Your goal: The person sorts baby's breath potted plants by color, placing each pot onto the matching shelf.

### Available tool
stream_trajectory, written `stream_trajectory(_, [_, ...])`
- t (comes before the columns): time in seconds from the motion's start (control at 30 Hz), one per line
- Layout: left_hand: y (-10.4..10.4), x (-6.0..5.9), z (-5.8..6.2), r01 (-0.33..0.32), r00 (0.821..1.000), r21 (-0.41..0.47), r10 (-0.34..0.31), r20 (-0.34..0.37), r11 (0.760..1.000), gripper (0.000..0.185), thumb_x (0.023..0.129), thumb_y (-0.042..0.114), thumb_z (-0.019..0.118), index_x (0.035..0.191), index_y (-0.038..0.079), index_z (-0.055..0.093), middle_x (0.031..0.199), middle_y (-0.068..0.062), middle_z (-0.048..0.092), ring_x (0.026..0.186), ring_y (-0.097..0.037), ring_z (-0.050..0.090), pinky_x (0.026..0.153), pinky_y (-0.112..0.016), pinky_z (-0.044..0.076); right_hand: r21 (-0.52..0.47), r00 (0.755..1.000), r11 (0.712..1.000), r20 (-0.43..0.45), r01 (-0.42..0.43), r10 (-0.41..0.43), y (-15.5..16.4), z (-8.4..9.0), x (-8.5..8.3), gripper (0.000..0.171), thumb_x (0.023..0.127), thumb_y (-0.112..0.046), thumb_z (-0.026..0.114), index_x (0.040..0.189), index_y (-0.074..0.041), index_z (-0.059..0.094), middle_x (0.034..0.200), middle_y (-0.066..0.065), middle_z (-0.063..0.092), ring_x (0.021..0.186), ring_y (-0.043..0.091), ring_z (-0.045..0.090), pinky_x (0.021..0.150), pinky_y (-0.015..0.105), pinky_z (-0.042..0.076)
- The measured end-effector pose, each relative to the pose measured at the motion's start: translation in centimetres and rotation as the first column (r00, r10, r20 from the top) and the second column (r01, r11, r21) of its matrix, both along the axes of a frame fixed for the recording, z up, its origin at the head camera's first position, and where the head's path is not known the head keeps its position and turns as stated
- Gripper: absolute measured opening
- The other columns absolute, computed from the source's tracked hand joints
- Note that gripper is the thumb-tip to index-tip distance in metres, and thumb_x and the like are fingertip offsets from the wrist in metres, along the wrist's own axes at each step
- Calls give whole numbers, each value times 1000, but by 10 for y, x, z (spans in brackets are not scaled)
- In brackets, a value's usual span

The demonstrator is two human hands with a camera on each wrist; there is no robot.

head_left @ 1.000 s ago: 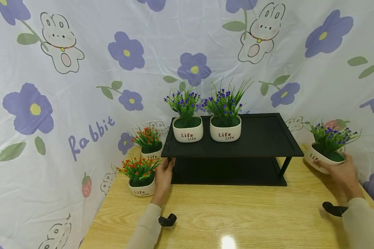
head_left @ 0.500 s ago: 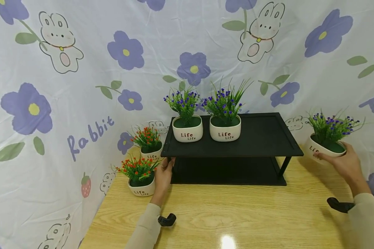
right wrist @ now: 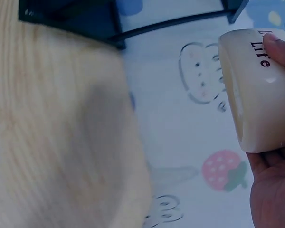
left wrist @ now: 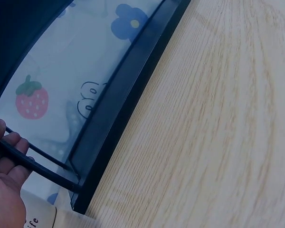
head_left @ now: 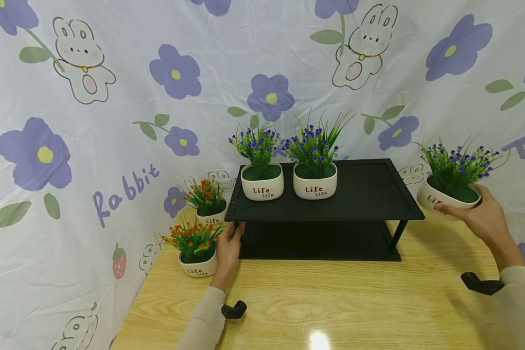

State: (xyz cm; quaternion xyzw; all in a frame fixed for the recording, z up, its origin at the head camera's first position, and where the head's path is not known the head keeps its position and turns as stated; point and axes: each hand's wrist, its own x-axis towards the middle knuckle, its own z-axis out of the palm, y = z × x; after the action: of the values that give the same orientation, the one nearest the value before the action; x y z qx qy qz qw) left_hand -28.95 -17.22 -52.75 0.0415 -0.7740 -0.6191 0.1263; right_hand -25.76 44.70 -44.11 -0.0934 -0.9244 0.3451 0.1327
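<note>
My right hand (head_left: 485, 216) grips a white "Life" flowerpot (head_left: 448, 197) with purple flowers, held off the table at the right of the black shelf. In the right wrist view the pot (right wrist: 261, 95) shows its side and bottom edge, with the thumb on the lettering. My left hand (head_left: 229, 248) holds the left front post of the two-tier black shelf (head_left: 358, 189); in the left wrist view its fingers curl round that post (left wrist: 42, 171). Two matching purple-flowered pots (head_left: 262, 182) (head_left: 315, 181) stand side by side on the upper tier's left half.
Two white pots with orange-red flowers (head_left: 199, 265) (head_left: 212, 216) stand on the wooden table (head_left: 332, 296) left of the shelf, close to my left hand. A printed cloth (head_left: 113, 146) hangs behind and at both sides.
My right hand has lifted the purple-flowered pot up from the table, and it has lately shifted a little leftward toward the shelf. The left hand keeps its hold on the post.
</note>
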Motion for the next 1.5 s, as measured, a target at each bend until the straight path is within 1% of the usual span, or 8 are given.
stream_trajectory(0.1, [0,-1,-1,-7,1000,-8,7,-2,1000,40,111,26,59,149,14,65,150,-11,64,143,-31,59,121,-55,44,30,1000,999,-20,-12,12,-5,11,-1,116,95,-47,77,168,6,5,100,30,60,75,22,57,75,61,52])
stream_trajectory(0.3, [1,-1,-1,1,1000,-5,-1,-4,1000,42,111,27,59,150,12,63,151,-13,63,143,-32,58,121,-55,44,10,998,999,-38,-44,44,-15,30,2,113,97,-42,76,169,3,2,136,49,43,98,48,54,74,60,49])
stream_trajectory(0.87, [-1,0,-1,10,1000,15,-10,1,1000,50,112,27,58,157,7,53,158,-16,56,147,-35,54,123,-56,42,11,993,993,-23,-114,114,-41,75,1,120,94,-50,78,170,2,0,148,51,35,125,64,44,90,80,43])
stream_trajectory(0.97, [-1,0,0,-1,1000,4,1,4,1000,51,112,28,59,157,6,52,158,-17,55,146,-36,54,122,-56,42,-1,987,987,-36,-159,159,-45,80,-2,114,95,-45,80,170,0,8,143,44,45,119,52,54,85,64,53])
stream_trajectory(1.1, [-1,0,0,-9,1000,1,9,5,1000,52,111,28,60,157,5,52,157,-18,55,146,-36,54,123,-56,42,-22,975,976,-41,-218,217,-54,87,-7,111,95,-40,82,171,-5,10,150,40,44,118,47,58,88,64,54])
stream_trajectory(1.2, [-1,1,-1,-10,1000,1,10,1,1000,50,111,27,60,156,5,53,157,-18,56,146,-36,55,123,-56,42,-33,968,968,-25,-250,249,-59,90,-9,114,95,-40,81,172,-6,4,155,41,39,116,45,59,96,77,44])
stream_trajectory(1.4, [0,1,0,-16,1000,-3,16,-5,1000,47,111,25,60,154,7,58,153,-17,60,142,-36,59,121,-56,43,-28,959,959,-9,-283,283,-71,94,-16,103,95,-41,81,171,-11,18,140,26,57,93,3,59,79,34,51])
stream_trajectory(1.5, [0,1,-1,-21,1000,-9,21,1,1000,48,111,26,60,154,6,56,153,-18,60,142,-37,59,121,-57,44,-59,948,947,-23,-317,316,-77,93,-20,100,95,-36,81,169,-10,20,137,22,58,87,-5,62,73,23,51])
